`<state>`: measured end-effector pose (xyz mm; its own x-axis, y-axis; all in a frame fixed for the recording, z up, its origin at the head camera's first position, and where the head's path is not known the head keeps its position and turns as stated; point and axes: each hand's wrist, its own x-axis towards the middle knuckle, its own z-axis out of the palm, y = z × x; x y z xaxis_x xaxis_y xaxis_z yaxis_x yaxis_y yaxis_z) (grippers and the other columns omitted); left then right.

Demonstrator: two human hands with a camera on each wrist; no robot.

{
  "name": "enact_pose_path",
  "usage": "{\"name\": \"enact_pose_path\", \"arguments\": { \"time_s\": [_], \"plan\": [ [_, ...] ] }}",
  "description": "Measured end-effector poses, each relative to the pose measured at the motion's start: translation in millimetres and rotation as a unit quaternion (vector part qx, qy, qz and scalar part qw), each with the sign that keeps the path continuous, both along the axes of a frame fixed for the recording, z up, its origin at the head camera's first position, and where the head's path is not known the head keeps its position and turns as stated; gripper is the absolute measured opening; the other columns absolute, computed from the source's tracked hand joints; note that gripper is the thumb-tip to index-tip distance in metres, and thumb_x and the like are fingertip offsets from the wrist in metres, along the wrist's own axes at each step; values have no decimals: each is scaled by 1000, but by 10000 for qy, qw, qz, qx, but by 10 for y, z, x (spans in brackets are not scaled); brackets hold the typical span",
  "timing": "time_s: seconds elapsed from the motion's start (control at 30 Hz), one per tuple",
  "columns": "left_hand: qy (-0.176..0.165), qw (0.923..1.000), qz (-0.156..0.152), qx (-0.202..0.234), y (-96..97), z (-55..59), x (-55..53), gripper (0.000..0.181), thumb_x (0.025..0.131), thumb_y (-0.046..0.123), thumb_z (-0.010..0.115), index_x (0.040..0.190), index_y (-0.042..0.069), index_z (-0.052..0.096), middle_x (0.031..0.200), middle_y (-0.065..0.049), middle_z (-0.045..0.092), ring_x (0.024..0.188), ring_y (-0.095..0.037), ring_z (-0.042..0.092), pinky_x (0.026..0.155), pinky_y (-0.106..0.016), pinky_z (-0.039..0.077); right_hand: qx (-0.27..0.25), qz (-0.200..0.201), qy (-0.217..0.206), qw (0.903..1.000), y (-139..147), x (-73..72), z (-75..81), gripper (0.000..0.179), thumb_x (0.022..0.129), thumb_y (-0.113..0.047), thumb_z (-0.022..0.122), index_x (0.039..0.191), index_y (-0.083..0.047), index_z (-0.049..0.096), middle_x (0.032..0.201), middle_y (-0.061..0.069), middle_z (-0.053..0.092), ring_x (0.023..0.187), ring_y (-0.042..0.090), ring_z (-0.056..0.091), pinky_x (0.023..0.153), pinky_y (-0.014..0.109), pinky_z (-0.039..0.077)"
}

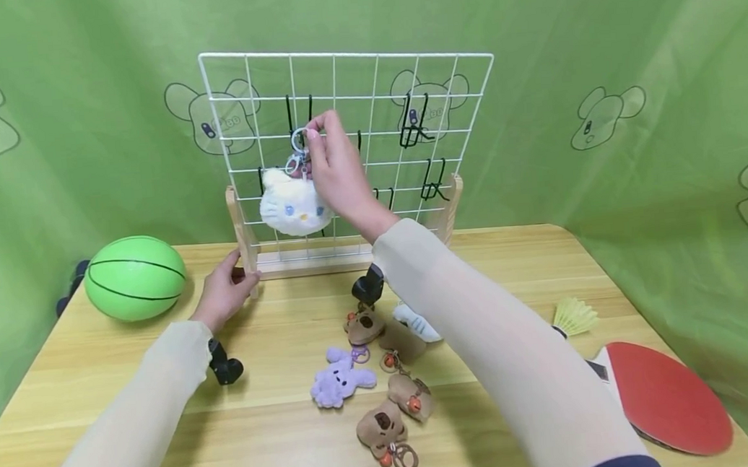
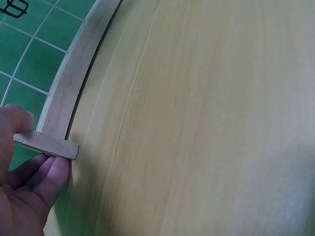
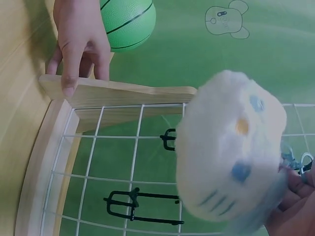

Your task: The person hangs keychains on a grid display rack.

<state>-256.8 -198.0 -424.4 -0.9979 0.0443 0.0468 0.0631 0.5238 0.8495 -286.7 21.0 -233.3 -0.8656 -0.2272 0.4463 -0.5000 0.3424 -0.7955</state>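
Observation:
My right hand (image 1: 340,167) pinches the ring of a white plush cat-head keychain (image 1: 297,206), up against the white wire grid rack (image 1: 374,96) near its upper left black hook (image 1: 289,113). The plush hangs below the fingers, its blue eyes and yellow nose facing me; in the right wrist view the plush (image 3: 231,147) covers part of the grid. My left hand (image 1: 224,291) grips the foot of the rack's left wooden support (image 1: 243,224), thumb on one side and fingers on the other, as the left wrist view shows on the wooden foot (image 2: 49,143).
Several brown plush keychains (image 1: 381,425), a purple plush keychain (image 1: 340,379) and another white plush (image 1: 417,322) lie on the table (image 1: 285,449). A green ball (image 1: 135,278) sits left; a shuttlecock (image 1: 574,317) and red paddle (image 1: 668,397) lie right. More black hooks (image 1: 434,180) hang on the grid.

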Motion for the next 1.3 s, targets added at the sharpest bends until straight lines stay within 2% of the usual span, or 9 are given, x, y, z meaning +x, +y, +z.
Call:
{"name": "enact_pose_path", "arguments": {
  "time_s": [0.2,0.33,0.57,0.87,1.0,1.13,1.3],
  "plan": [
    [-21,10000,5,-31,-12,-5,2,67,106,15,58,164,2,27,131,-36,63,111,-40,67,79,-24,58,184,-173,80,9996,-6,-49,-31,27,115,-18,33,129,2,45,114,22,69,102,31,72,77,30,61],
    [-52,10000,13,-32,-14,2,-8,68,106,16,57,165,4,27,130,-35,63,111,-39,66,79,-25,58,289,-180,140,9993,-4,-67,-40,28,115,-18,33,128,4,45,107,20,66,96,29,69,75,30,58],
    [-44,10000,34,-74,-12,2,-20,67,106,18,57,164,4,28,131,-34,63,114,-40,65,83,-27,58,423,-224,134,9988,-20,-70,-27,27,114,-18,34,126,3,47,113,20,67,101,27,69,81,30,60],
    [8,9999,32,-123,-25,-26,-28,65,106,17,57,163,2,30,133,-36,62,117,-43,65,89,-35,59,854,-458,119,9952,-24,-25,9,25,113,-17,40,129,1,50,107,18,69,90,23,64,75,27,58],
    [-11,9999,29,-128,-22,-16,-26,66,106,17,56,163,2,29,133,-36,62,118,-44,65,91,-37,60,1094,-529,94,9925,6,14,80,31,112,-16,43,137,2,48,121,18,69,104,24,68,86,25,61],
    [-28,9999,28,-111,-26,-14,-21,66,106,17,56,164,2,29,133,-36,62,118,-44,64,91,-36,59,1277,-572,232,9899,68,71,162,36,111,-15,45,142,3,46,131,17,64,118,24,64,100,23,56],
    [-28,9999,31,-106,-24,-17,-21,65,106,16,56,163,1,29,134,-37,62,119,-44,64,90,-36,59,1492,-550,781,9842,216,207,202,38,111,-14,45,145,2,46,140,15,58,131,23,55,114,20,46]
  ]
}}
